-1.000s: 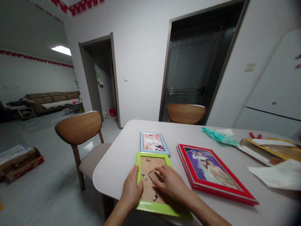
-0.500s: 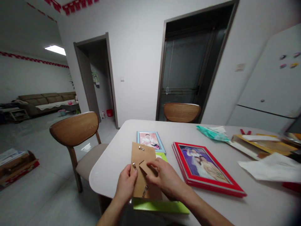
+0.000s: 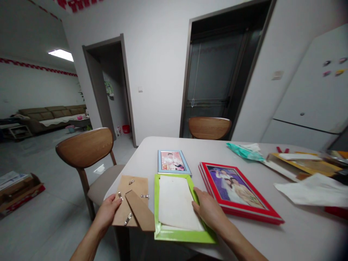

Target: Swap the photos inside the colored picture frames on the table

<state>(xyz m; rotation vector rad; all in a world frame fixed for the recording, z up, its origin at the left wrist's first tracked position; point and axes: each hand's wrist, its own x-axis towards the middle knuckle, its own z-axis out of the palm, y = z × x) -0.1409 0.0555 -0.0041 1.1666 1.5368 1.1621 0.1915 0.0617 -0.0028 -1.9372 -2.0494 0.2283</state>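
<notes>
My left hand (image 3: pixel 106 213) pinches the left edge of a brown backing board (image 3: pixel 136 186) with metal clips and a stand leg. The board lies at the table's near left edge, beside a lime green picture frame (image 3: pixel 185 236). Inside that frame, face up, is a plain white sheet (image 3: pixel 176 199), lying slightly askew. My right hand (image 3: pixel 210 210) rests over the frame's right side, its thumb and forefinger apart at the sheet's edge. Just beyond the green frame lies a light blue picture frame (image 3: pixel 161 162) with a photo in it.
Stacked red picture frames (image 3: pixel 261 216) lie to the right, a photo in the top one. Farther right are a teal plastic wrapper (image 3: pixel 244 152), yellow-brown packaging (image 3: pixel 312 165) and a white sheet (image 3: pixel 315 192). Wooden chairs (image 3: pixel 87 148) stand left and behind the table (image 3: pixel 144 148).
The backing board has moved left with my left hand, off the green frame, uncovering the white sheet. My right hand has left the stand leg and now rests on the frame's right side.
</notes>
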